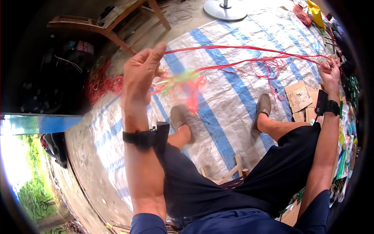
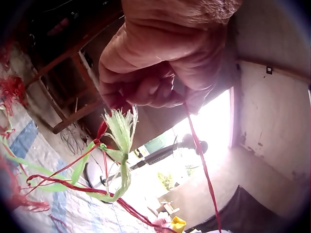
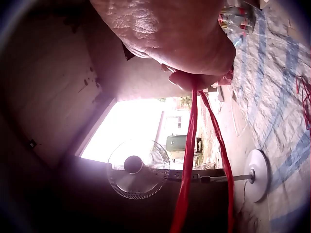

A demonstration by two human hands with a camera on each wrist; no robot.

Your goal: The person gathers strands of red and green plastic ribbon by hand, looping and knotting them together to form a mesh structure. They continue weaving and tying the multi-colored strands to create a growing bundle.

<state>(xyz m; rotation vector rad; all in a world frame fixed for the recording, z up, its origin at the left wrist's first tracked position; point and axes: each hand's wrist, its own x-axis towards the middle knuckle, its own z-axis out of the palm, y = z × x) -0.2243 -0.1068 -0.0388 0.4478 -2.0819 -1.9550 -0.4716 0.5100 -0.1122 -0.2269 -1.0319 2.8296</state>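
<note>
Red plastic string (image 1: 233, 47) stretches in two strands between the raised hands, across the front of the body. My left hand (image 1: 141, 70) pinches one strand between thumb and fingers. Beneath its curled fingers hangs a knotted, frayed pale green string (image 2: 121, 131), tied in with red strands; in the head view this bundle is blurred. Far to the right, my right hand (image 1: 330, 73) grips the other end, where both strands (image 3: 188, 160) come out below its fingers. Loose pink-red string (image 1: 272, 68) dangles from the lower strand.
A blue-and-white striped tarp (image 1: 210, 128) covers the floor under both feet. A heap of red string (image 1: 102, 80) lies at the left, near a wooden bench (image 1: 113, 35). Cardboard (image 1: 300, 97) lies right, and a stand fan's base (image 1: 225, 11) stands ahead.
</note>
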